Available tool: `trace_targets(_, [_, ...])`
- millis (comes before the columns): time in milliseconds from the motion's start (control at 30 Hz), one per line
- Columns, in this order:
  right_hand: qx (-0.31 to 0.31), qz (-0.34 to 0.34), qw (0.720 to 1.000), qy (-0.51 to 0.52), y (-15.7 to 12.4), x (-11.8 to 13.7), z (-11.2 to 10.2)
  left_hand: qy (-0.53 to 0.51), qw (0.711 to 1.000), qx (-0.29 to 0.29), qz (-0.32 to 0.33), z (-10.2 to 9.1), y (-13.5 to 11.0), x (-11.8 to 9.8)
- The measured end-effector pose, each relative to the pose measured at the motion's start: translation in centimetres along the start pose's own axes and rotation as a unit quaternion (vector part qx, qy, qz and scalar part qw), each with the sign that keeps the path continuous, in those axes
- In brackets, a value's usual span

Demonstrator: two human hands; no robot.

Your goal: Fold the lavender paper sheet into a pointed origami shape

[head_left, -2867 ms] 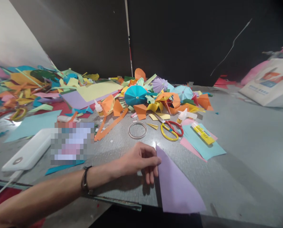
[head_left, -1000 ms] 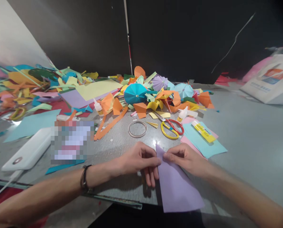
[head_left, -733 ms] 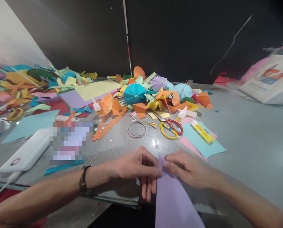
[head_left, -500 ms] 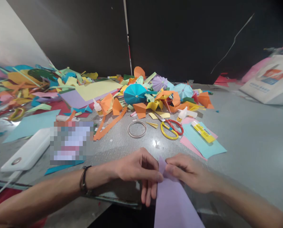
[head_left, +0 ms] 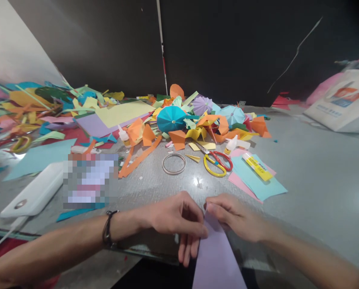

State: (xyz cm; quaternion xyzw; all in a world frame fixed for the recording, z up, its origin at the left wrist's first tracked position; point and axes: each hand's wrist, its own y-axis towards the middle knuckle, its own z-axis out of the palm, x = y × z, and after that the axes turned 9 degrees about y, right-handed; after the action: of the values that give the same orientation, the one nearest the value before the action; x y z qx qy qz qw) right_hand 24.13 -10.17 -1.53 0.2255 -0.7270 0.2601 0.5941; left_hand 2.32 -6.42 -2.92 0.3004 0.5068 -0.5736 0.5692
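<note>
A lilac sheet of paper [head_left: 217,257] hangs over the table's front edge, narrowing to a point at its top. My left hand [head_left: 179,220] pinches its left side between thumb and fingers, the other fingers curled below. Close by on the right, my right hand [head_left: 233,216] grips the narrow top end, thumb over the paper. Beyond the hands lie scissors [head_left: 217,163] with one red and one yellow handle, a roll of tape [head_left: 174,164] and a small yellow paper cone [head_left: 193,158].
A yellow glue stick [head_left: 257,166] rests on blue and pink paper. Glue bottles [head_left: 231,144], paper umbrellas [head_left: 171,119] and coloured scraps are heaped at the back. A white power bank [head_left: 33,190] with a cable lies left; a cloth bag [head_left: 341,100] stands far right.
My right hand has moved slightly left, onto the paper's tip, which its fingers now cover. The sheet has swung a little left; my left hand stays pinched on its side.
</note>
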Motion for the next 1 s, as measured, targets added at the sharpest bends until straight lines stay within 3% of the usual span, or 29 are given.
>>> trace_targets(333, [0.001,0.001,1.000,-0.007,0.07,-0.27,-0.01,-0.010,1.000,-0.003,-0.013,-0.18,0.24,0.81])
trace_targets(500, [0.017,-0.021,0.998,-0.048,0.13,-0.51,-0.03,-0.015,1.000,-0.016,-0.011,-0.13,0.06,0.75])
trace_targets(1000, [0.035,-0.022,0.999,-0.025,-0.14,-0.51,-0.34,0.000,1.000,-0.022,0.000,-0.36,-0.27,-0.12])
